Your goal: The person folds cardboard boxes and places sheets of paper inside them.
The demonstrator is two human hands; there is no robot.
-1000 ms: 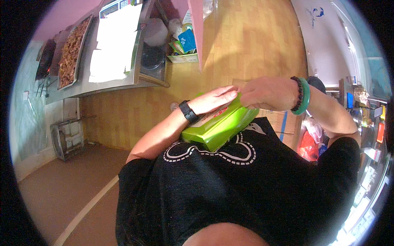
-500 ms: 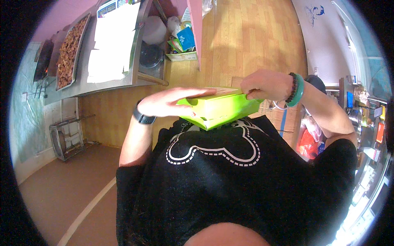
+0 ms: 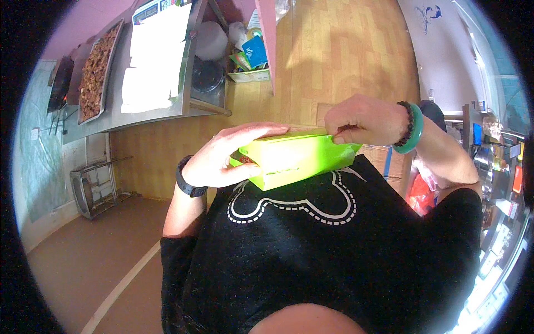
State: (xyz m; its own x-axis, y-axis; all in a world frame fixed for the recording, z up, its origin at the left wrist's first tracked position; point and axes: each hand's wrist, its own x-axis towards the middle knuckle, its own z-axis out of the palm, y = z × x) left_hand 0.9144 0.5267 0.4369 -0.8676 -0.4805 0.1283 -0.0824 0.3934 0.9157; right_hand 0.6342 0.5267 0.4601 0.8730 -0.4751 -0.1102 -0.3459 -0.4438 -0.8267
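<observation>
A green box (image 3: 303, 160) was gripped.
The left hand (image 3: 218, 158) clasped one end; opposite that grip, the right hand (image 3: 364, 119) pinched the top edge.

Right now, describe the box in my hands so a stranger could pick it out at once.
Start at the black T-shirt filling the lower middle of the view, with its white outlined pattern. At the top of that pattern, between the left hand and the right hand, is the box. Its bright lime-green, flat sides set it apart from the darker, ring-shaped green bangle to its right.
</observation>
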